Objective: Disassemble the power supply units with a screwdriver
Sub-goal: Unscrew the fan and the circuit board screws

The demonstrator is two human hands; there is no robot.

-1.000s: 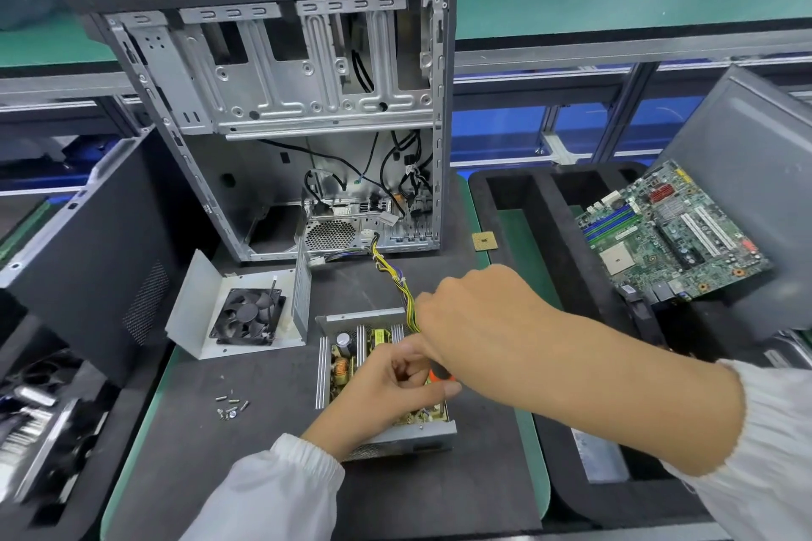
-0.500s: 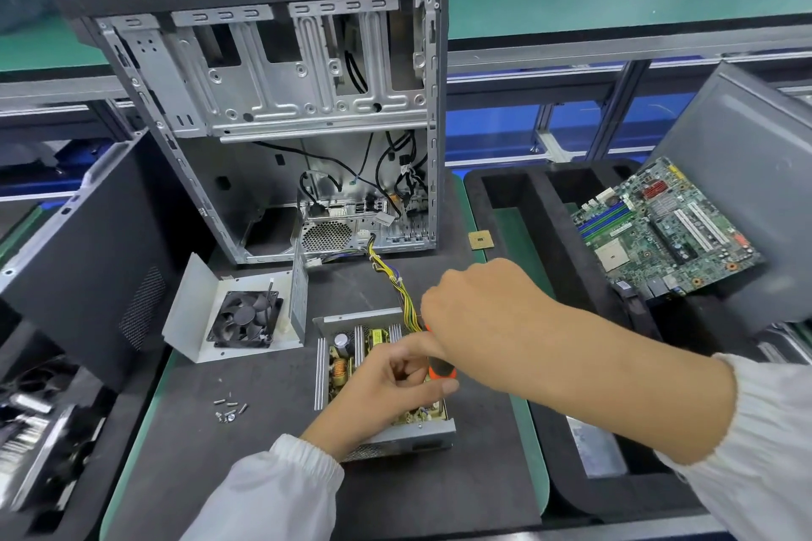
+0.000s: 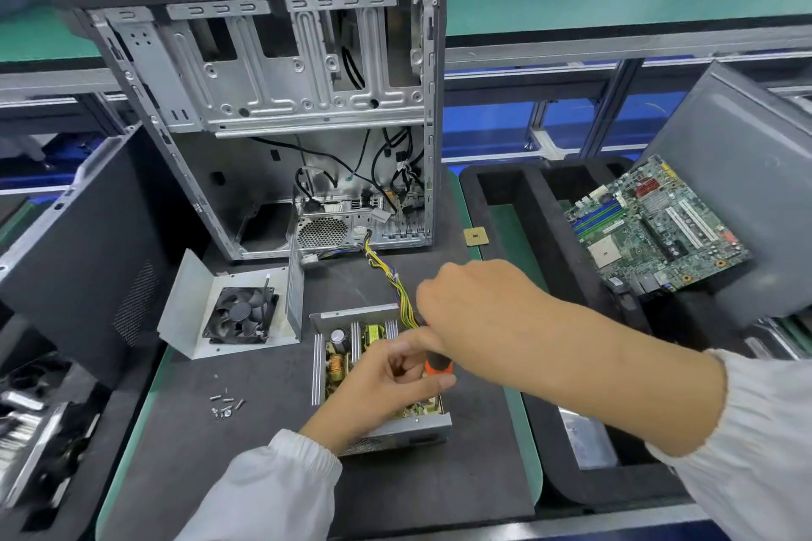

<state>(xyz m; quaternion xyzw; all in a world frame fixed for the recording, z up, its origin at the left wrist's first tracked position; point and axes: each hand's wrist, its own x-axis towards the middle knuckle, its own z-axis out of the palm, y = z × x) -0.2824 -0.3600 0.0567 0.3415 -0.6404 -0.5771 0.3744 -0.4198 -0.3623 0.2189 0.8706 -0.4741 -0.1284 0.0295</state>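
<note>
Orange shows on the screwdriver (image 3: pixel 438 365) handle, held over the open power supply (image 3: pixel 378 373) near the middle of the dark mat (image 3: pixel 272 474) on the worktop (image 3: pixel 132 430). The right hand (image 3: pixel 479 312) comes in from the right, its fingers wrapped round the top of the handle. The left hand (image 3: pixel 395 387) reaches up from below, with its fingers (image 3: pixel 408 349) curled about the lower part of the handle just above the supply's circuit board. The tip of the tool is hidden behind the hands.

The supply sits with its lid off, coils and a capacitor showing along its left side. A yellow and black wire bundle (image 3: pixel 397 290) runs from its far edge up into the case (image 3: pixel 263 110), which stands open at the back of the mat with bare drive bays above and loose black cables below. Just left of the supply lies the cover (image 3: pixel 193 303), bent open, with a black fan (image 3: pixel 241 314) fixed inside it. A few loose screws (image 3: pixel 224 406) lie on the mat nearer the front left, apart from the supply.

A small square chip (image 3: pixel 476 236) rests at the mat's right edge. Beyond it, a black foam tray (image 3: pixel 531 206) holds a green motherboard (image 3: pixel 654 228) leaning tilted against a grey panel (image 3: pixel 738 171). Another dark panel (image 3: pixel 83 242) leans at the left.
</note>
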